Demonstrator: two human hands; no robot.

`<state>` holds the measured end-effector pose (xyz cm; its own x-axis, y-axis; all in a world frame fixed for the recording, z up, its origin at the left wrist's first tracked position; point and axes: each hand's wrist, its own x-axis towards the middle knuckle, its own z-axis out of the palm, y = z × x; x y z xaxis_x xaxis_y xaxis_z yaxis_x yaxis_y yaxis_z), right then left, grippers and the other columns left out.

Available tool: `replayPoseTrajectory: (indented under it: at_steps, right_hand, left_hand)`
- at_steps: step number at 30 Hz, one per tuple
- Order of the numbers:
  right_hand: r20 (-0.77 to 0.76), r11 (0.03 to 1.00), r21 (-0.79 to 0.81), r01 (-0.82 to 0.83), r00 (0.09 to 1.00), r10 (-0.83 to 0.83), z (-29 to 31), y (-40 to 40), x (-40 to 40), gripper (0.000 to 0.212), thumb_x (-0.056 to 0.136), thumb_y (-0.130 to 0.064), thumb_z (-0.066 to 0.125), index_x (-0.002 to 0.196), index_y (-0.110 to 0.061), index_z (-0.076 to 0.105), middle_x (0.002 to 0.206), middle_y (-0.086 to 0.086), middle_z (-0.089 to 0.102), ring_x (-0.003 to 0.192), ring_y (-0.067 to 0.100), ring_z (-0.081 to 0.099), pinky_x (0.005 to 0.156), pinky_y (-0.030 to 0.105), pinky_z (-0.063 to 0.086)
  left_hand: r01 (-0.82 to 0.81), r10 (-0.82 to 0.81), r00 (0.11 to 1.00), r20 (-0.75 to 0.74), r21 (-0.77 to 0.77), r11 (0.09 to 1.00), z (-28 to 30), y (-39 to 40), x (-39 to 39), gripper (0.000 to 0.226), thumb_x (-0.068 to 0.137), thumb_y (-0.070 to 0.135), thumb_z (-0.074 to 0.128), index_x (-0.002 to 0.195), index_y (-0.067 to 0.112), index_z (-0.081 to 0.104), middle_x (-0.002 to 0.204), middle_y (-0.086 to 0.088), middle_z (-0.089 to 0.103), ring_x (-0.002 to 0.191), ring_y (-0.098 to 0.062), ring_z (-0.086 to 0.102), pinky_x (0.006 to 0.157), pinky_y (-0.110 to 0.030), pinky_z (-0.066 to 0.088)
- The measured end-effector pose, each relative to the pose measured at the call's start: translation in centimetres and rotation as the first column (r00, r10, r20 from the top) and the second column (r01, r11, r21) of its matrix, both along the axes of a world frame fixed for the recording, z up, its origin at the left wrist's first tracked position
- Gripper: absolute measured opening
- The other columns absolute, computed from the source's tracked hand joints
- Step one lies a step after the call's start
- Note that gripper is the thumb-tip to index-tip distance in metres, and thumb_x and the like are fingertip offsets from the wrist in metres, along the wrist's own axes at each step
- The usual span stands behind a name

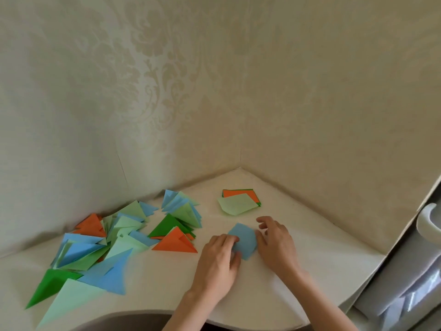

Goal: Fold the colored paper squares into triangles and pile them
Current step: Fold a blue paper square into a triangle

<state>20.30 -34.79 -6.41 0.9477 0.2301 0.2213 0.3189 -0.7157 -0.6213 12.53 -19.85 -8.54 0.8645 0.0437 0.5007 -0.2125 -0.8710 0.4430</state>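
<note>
- Head view, nearest first: big pale green triangle (pixel 71 299) and dark green triangle (pixel 49 286) lie at the near left tabletop (pixel 298 295) edge, folded and done.
- Left hand (pixel 216 263) rests on the blue paper square (pixel 243 241); fingers are curled over its left edge and the thumb touches its near corner. Pinching or just pressing? Cannot tell for sure.
- Right hand (pixel 274 244) sits just beside the square's right edge with fingers spread and relaxed, gripping nothing that shows.
- Blue square is flat on the tabletop between the two hands, mid-right, unfolded by the look of it.
- Step in hand, my read: start the diagonal fold. Do it well by pinning one corner with the left, lifting the opposite corner with the right, matching the tips exactly before creasing, then running a finger along the fold outward from the middle.
- Risk: thin paper slides on the smooth top, so corners drift off line.
- Pile of folded triangles (pixel 114 235) spreads well left, with an orange triangle (pixel 175 242) nearest the hands. It is loose, not neat.
- Farther back: stack of unfolded squares (pixel 239 201), pale green on top, orange under, near the wall corner. Several are left, so the task is not finished.
</note>
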Motion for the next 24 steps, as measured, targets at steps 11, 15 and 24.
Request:
replayPoseTrajectory:
  at_steps: [11, 15, 24]
  right_hand:
    - [-0.064, 0.986, -0.072, -0.148, 0.988, 0.144, -0.4, 0.2, -2.0, 0.042, 0.085, -0.007, 0.046, 0.113, -0.032, 0.065, 0.095, -0.019, 0.055, 0.101, 0.009, 0.055, 0.093, 0.032, 0.041]
    - [-0.007, 0.979, -0.097, -0.178, 0.984, 0.179, -0.5, -0.1, -1.7, 0.031, 0.082, -0.021, 0.061, 0.109, -0.034, 0.068, 0.091, -0.018, 0.053, 0.094, 0.01, 0.055, 0.088, 0.032, 0.044]
    - [0.062, 0.986, -0.099, -0.138, 0.988, 0.144, -0.7, -0.2, -1.0, 0.014, 0.084, -0.045, 0.066, 0.091, -0.035, 0.073, 0.09, -0.015, 0.051, 0.09, 0.005, 0.049, 0.081, 0.029, 0.036]
  left_hand:
    - [0.071, -0.072, 0.995, -0.072, -0.014, 0.997, 0.5, 2.3, -0.5, 0.044, 0.077, 0.054, 0.063, 0.106, 0.021, 0.06, 0.103, 0.01, 0.057, 0.088, -0.01, 0.057, 0.076, -0.023, 0.046]
    - [0.083, -0.083, 0.996, -0.023, -0.023, 0.996, 0.8, 2.9, -0.1, 0.011, 0.082, 0.021, 0.064, 0.092, 0.019, 0.061, 0.092, 0.008, 0.065, 0.083, -0.013, 0.061, 0.072, -0.028, 0.048]
    - [-0.078, 0.076, 0.997, -0.021, -0.099, 0.992, -0.7, 3.8, 0.3, 0.022, 0.077, 0.0, 0.068, 0.083, 0.021, 0.063, 0.081, 0.004, 0.063, 0.081, -0.015, 0.058, 0.073, -0.024, 0.043]
